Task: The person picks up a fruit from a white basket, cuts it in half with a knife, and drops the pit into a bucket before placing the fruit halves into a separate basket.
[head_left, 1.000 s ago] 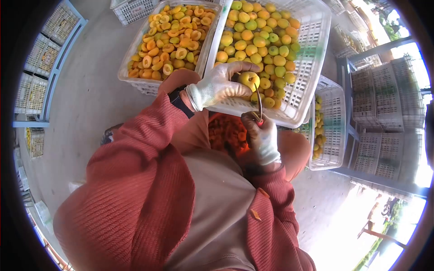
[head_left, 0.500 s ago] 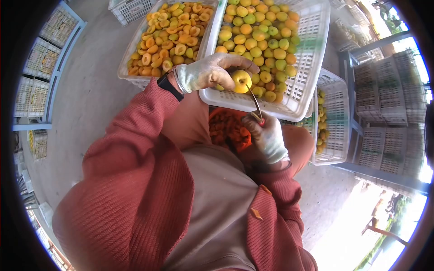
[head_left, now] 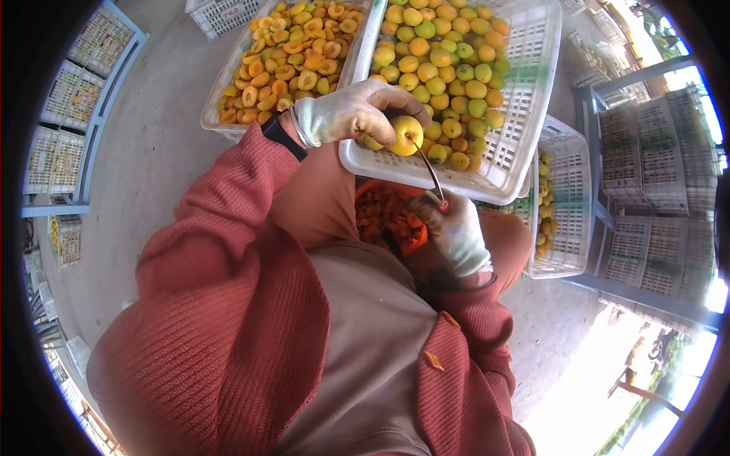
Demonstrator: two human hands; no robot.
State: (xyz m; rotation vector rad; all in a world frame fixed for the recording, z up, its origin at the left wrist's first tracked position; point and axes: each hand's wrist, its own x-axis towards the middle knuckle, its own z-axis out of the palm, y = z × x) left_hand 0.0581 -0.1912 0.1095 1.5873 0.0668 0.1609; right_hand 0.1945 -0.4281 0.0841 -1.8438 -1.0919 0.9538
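Holding the apricot (head_left: 405, 135) snugly in the left hand (head_left: 346, 115) over the crate (head_left: 525, 148), the right hand (head_left: 456, 229) (clenched on the knife (head_left: 428, 169)) should slice steadily.

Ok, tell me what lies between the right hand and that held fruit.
A thin curved blade, gripped by the right hand, reaches the fruit in the left hand; head view.

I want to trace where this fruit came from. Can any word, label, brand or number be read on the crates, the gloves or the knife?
None can be read.
On the crate of whole fruit: plain white plastic, no label showing.
On the crate of halved fruit: the same.
On the left hand holding a fruit and the right hand holding the knife: no visible mark on gloves or blade.
On the stacked crates: too small to tell.
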